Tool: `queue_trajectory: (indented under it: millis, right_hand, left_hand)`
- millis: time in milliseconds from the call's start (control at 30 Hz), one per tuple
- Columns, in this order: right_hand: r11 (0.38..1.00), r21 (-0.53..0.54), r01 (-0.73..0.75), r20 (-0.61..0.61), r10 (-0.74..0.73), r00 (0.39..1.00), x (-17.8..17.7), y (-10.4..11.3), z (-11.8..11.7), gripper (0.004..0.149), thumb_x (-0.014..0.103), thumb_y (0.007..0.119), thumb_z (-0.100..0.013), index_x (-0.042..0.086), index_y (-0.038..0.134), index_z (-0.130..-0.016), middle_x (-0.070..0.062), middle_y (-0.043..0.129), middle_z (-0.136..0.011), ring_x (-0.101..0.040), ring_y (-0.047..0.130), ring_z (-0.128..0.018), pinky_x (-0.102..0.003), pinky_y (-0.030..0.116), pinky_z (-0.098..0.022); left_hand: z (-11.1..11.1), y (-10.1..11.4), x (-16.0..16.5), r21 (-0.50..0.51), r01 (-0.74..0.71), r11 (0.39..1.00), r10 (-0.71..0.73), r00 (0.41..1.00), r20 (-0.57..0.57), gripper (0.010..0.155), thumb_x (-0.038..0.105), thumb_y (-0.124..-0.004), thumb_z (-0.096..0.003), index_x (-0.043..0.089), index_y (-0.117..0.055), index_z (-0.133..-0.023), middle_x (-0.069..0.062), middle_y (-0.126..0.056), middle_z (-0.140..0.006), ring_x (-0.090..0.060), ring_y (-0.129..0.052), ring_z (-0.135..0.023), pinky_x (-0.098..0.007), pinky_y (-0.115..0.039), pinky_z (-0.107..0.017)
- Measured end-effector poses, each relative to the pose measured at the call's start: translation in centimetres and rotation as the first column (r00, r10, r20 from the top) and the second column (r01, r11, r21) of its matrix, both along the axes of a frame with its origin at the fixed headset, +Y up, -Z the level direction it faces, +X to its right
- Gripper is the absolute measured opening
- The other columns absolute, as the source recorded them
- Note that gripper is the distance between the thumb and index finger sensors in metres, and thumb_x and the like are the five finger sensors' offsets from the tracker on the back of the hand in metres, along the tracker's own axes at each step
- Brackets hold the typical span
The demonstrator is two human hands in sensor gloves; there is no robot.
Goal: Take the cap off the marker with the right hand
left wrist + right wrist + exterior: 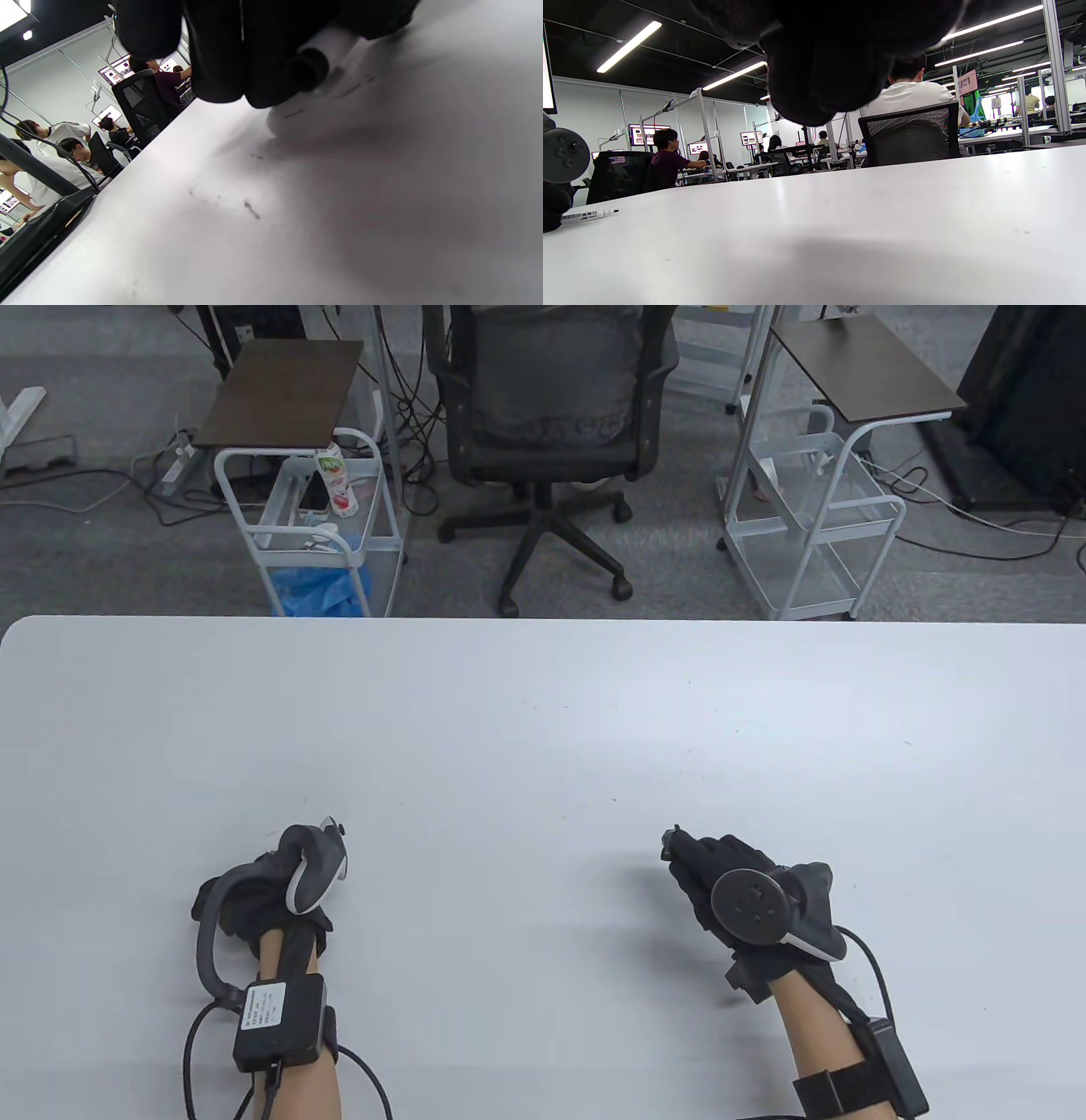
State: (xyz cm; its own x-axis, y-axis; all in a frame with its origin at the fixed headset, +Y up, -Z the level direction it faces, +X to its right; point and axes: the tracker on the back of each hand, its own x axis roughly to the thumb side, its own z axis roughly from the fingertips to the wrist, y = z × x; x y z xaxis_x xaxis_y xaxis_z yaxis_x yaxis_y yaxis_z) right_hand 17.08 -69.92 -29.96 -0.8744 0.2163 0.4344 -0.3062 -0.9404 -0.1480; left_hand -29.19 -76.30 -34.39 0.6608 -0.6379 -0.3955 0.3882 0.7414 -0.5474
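My left hand (pixel 254 891) rests on the white table (pixel 543 704) at the near left and grips a white marker (pixel 331 823). The marker's dark tip pokes out past the tracker. In the right wrist view the marker (pixel 585 216) lies low over the table with its thin black tip bare and pointing right. In the left wrist view my fingers (pixel 220 51) wrap the white barrel (pixel 331 46), whose black rear end shows. My right hand (pixel 691 857) is at the near right, well apart from the marker. Its fingertips pinch a small black marker cap (pixel 670 840).
Beyond the table's far edge stand an office chair (pixel 551 398) and two white wire carts (pixel 314 517) (pixel 814 509) on a grey floor. The table shows a few small dark marks (pixel 252 209).
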Motion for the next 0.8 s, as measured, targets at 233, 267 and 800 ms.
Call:
queue_trajectory:
  millis: [233,267,800]
  right_hand:
    - [1.000,0.002,0.010,-0.003,-0.010,1.000,0.3,-0.1,-0.1,0.052,0.034,0.061,-0.055,0.012,0.072,-0.101,-0.001,0.093,-0.076,-0.018,0.089,-0.058,-0.028,0.080,-0.044]
    - [1.000,0.002,0.009,-0.002,-0.009,1.000,0.4,-0.1,-0.1,0.052,0.034,0.061,-0.055,0.012,0.072,-0.101,-0.001,0.093,-0.076,-0.018,0.089,-0.058,-0.028,0.080,-0.044]
    - [1.000,0.006,0.004,0.071,-0.004,0.997,1.4,0.0,-0.5,0.051,0.035,0.062,-0.056,0.013,0.072,-0.101,-0.002,0.093,-0.077,-0.019,0.089,-0.059,-0.029,0.079,-0.044]
  left_hand:
    - [-0.2,-0.4,-0.3,-0.001,-0.035,0.999,0.035,0.999,-0.004,0.060,0.054,-0.062,-0.0550,0.020,-0.074,-0.103,-0.002,-0.093,-0.097,-0.028,-0.092,-0.094,-0.044,-0.076,-0.069]
    - [-0.2,-0.4,-0.4,0.003,-0.047,0.999,0.047,0.999,-0.009,0.063,0.056,-0.061,-0.0546,0.020,-0.073,-0.104,-0.002,-0.092,-0.098,-0.028,-0.091,-0.095,-0.045,-0.076,-0.069]
    - [3.7,17.0,5.9,0.311,-0.611,0.728,0.370,0.732,0.572,0.083,0.067,-0.050,-0.0524,0.031,-0.036,-0.125,-0.015,-0.038,-0.133,-0.042,-0.042,-0.121,-0.063,-0.048,-0.086]
